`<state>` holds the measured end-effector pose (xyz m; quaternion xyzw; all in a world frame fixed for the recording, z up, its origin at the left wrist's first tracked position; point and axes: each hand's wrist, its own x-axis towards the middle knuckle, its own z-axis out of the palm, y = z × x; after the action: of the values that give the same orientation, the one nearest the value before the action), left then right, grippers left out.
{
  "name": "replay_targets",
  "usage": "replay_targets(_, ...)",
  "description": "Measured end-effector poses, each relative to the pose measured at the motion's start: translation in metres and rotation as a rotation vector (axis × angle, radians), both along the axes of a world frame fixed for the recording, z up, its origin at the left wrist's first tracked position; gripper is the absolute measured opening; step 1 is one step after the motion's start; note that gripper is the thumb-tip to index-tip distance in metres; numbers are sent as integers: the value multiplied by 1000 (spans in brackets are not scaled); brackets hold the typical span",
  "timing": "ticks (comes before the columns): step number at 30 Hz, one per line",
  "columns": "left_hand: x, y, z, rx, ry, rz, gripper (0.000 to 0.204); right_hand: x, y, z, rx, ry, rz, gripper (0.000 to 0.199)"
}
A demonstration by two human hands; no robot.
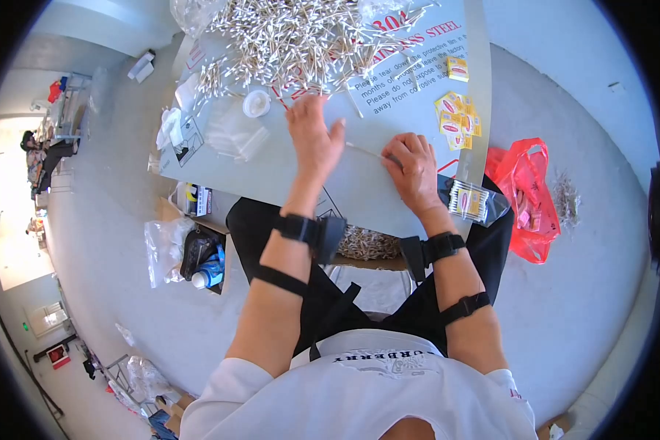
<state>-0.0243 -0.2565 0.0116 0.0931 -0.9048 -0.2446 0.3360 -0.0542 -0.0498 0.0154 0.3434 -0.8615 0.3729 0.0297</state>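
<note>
A big heap of cotton swabs (293, 44) covers the far part of the table. My left hand (314, 139) is at the near edge of this heap, fingers reaching forward and thumb spread away from them; nothing shows in it. To its right, my right hand (412, 165) has its fingers closed on one end of a cotton swab (364, 151). That swab points left toward my left thumb. Beside my right wrist, a clear packet of swabs (468, 202) with a yellow label lies at the table's near right corner.
On the table are a small round white container (257, 103), clear plastic bags (236, 136) and several yellow cards (458, 121). A red plastic bag (524, 198) stands right of the table. Below the near edge is a box of swabs (368, 246). Far left, another person (48, 158) sits.
</note>
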Motion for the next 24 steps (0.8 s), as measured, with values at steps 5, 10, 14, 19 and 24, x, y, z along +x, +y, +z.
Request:
replay_targets(5, -30, -18, 7, 40, -283, 195, 31, 20, 2, -1, -69, 12, -50, 12)
replay_targets(10, -18, 18, -2, 0, -318, 47, 22, 18, 5, -2, -114, -4, -49, 12)
replay_targets(14, 4, 43, -3, 47, -194, -62, 27, 17, 5, -3, -129, -35, -67, 20)
replay_targets(19, 13, 42, 1, 230, 18, 65, 36, 17, 1, 0, -131, -80, -130, 35)
replay_targets(24, -2, 38, 6, 101, -55, -40, 36, 17, 0, -1, -89, -73, -151, 45)
